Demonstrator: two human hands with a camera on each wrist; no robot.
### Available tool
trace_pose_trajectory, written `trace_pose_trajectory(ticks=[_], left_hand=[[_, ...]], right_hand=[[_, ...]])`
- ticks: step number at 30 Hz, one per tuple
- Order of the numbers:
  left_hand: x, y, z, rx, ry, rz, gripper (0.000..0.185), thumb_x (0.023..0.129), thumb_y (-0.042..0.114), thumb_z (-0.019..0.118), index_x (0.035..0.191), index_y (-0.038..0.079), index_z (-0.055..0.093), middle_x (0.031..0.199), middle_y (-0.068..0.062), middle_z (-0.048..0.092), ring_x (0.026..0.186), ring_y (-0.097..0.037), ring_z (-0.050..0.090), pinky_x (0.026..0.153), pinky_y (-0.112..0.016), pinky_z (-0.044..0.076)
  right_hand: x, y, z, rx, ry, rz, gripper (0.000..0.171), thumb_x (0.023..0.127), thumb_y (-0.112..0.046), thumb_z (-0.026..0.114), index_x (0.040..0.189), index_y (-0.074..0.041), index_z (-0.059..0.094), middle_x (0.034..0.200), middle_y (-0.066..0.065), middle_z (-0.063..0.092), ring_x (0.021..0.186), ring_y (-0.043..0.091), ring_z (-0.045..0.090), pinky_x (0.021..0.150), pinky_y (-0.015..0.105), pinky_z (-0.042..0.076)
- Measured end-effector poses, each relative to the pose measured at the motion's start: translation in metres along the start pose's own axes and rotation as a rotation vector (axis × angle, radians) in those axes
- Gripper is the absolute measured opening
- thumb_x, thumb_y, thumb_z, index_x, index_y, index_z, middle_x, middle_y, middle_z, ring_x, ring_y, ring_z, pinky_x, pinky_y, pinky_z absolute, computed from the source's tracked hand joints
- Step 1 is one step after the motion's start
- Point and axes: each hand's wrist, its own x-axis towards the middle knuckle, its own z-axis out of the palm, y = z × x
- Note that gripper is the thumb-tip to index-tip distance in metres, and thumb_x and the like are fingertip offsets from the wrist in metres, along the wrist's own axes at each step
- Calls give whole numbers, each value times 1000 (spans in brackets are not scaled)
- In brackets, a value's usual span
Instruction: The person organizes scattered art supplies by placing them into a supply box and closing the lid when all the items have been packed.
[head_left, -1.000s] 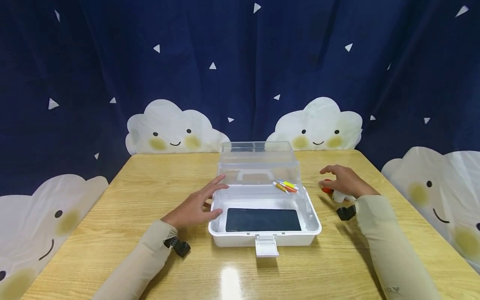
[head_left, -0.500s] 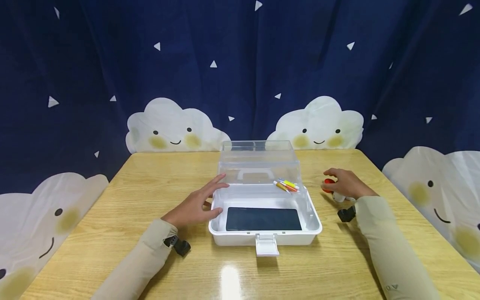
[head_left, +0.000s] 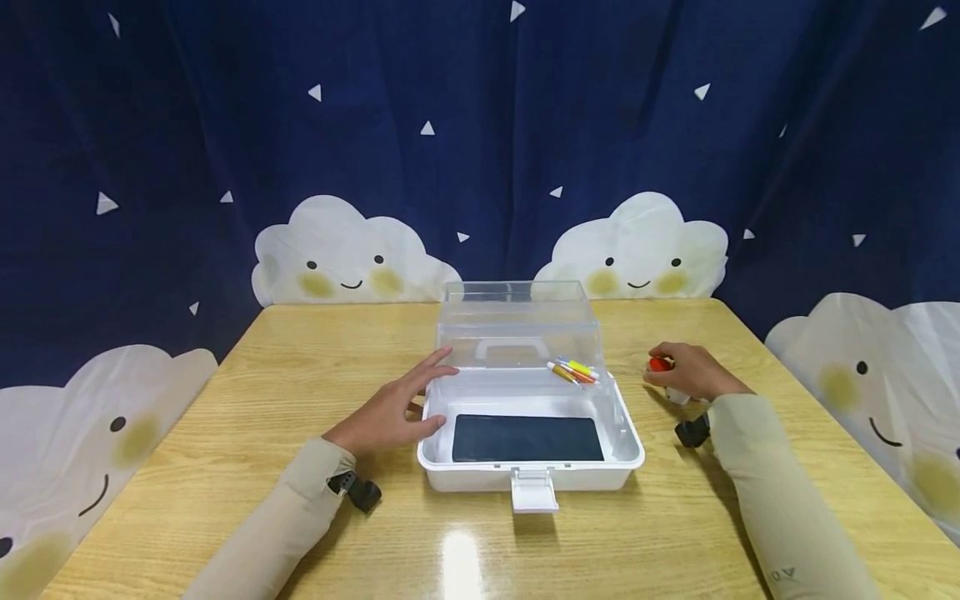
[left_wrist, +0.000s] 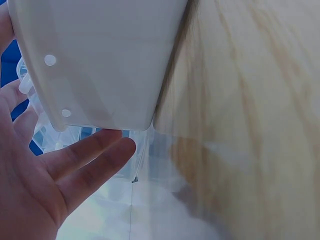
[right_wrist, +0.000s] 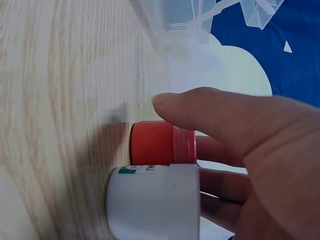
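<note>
In the head view, a white plastic box (head_left: 480, 481) with a clear lid (head_left: 517, 308) stands wide, the lid tipped back. My left hand (head_left: 393, 414) rests at its left side, thumb over the rim. Straight, spread fingers lie by the box's end wall (left_wrist: 100, 60) in the left wrist view. To the right of the box, my right hand (head_left: 697, 372) has its thumb and fingers round a small red jar (right_wrist: 152, 144) on the table. A larger white jar (right_wrist: 150, 200) stands right beside the red one, under the palm.
A dark flat panel (head_left: 527, 438) lies in the box. Several coloured pens (head_left: 573, 372) show near its back right corner. The open latch (head_left: 533, 493) hangs off the box front. A wooden table (head_left: 337, 350) bears everything, with a blue cloud-print curtain (head_left: 480, 125) behind.
My right hand has moved slightly right, and its thumb and fingers have come in round the red jar. The left hand and the box have stayed put.
</note>
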Motion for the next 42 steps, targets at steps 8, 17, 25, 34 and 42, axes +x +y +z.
trace_pose_trajectory(ticks=[8, 17, 25, 34, 42], left_hand=[[0, 1, 0, -4, 0, 1, 63, 90, 35, 66, 146, 34, 36, 160, 16, 7, 121, -15, 53, 84, -28, 54], [-1, 0, -3, 12, 8, -3, 65, 89, 31, 68, 146, 36, 36, 160, 17, 8, 123, -19, 52, 84, -28, 54], [0, -1, -2, 22, 2, -13, 66, 89, 31, 68, 146, 38, 35, 160, 18, 7, 123, -16, 51, 84, -26, 53], [0, 1, -3, 26, 7, -14, 66, 89, 28, 68, 146, 36, 36, 160, 16, 9, 120, -15, 53, 84, -27, 53], [1, 1, -2, 24, 9, 9, 65, 89, 27, 68, 146, 32, 37, 159, 20, 8, 117, -16, 55, 84, -27, 53]], right_hand=[[3, 4, 2, -9, 4, -19, 53, 91, -29, 67, 128, 5, 51, 94, 14, 58, 70, 22, 53, 53, 31, 47], [10, 13, 6, -63, 43, -95, 39, 89, -28, 69, 112, 2, 60, 87, 9, 58, 77, 23, 52, 65, 33, 43], [11, 15, 7, -65, 45, -90, 39, 89, -29, 68, 112, 2, 60, 88, 8, 59, 77, 22, 53, 66, 33, 44], [10, 15, 6, -58, 45, -81, 33, 90, -28, 68, 103, 1, 60, 82, 7, 56, 72, 21, 51, 62, 31, 41], [10, 17, 6, -47, 44, -72, 33, 90, -30, 68, 101, 0, 60, 81, 7, 56, 71, 20, 50, 60, 31, 41]])
